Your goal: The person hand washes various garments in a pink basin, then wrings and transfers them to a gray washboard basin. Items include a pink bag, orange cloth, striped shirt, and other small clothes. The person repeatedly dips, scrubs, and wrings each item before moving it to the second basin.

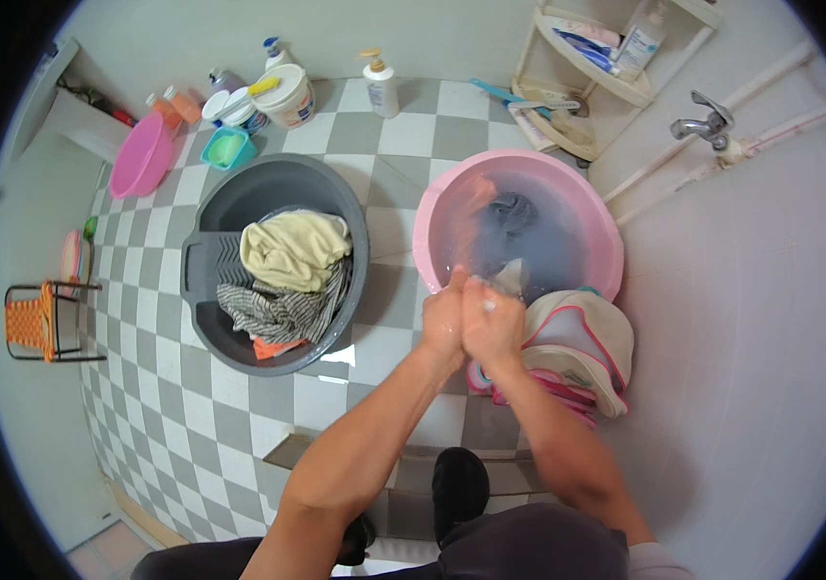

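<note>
My left hand (446, 313) and my right hand (492, 319) are pressed together over the near rim of the pink plastic basin (426, 217). A pale grey cloth (511, 275) pokes out past my right hand, and both hands seem closed around it. Cloudy bluish water fills the basin, with a dark cloth (513, 212) lying in it. On the left, a dark grey tub (199, 330) with a built-in washboard holds a pale yellow cloth (295, 246), a black-and-white striped cloth (278, 313) and an orange cloth (275, 348).
A beige bag with pink trim (601, 333) lies against the basin's near right side. A tap (706, 127) juts from the right wall beside a corner shelf (601, 72). A pump bottle (381, 87), tubs and a small pink basin (143, 156) stand along the far wall.
</note>
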Available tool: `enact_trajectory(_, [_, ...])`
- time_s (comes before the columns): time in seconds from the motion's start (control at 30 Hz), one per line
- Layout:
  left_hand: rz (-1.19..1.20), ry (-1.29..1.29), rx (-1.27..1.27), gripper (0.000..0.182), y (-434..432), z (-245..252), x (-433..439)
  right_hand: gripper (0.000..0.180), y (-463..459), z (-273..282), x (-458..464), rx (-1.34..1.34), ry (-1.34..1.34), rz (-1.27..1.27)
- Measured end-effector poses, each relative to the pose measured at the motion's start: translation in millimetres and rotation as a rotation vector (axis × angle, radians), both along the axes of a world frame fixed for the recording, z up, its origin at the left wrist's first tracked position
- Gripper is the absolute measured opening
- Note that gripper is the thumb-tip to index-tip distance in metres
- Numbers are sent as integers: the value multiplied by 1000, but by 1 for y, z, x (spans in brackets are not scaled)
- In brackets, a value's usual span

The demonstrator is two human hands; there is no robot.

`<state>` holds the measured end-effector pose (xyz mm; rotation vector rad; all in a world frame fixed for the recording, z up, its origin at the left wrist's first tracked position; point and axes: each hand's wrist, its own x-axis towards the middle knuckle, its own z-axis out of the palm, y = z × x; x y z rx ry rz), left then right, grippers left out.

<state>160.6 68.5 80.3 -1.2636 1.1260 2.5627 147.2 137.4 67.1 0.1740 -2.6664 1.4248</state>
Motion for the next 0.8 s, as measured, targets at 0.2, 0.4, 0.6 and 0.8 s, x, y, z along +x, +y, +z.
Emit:
enact_trajectory(0.2, [-237, -96, -1, 45, -15, -3, 11, 40, 1, -2, 8, -117, -165, -68])
enact_trajectory(0.4, [-282, 23, 143, 55, -39, 16, 23, 49, 35, -12, -41, -369, -389, -49])
enact_trajectory(0.6, [-296, 189, -67, 70, -99, 35, 29, 57, 72, 10, -31, -778, -283, -70])
enact_trajectory(0.8, [-305, 283, -299, 76, -105, 50, 29, 45, 81, 51, -38, -1045, -294, -214])
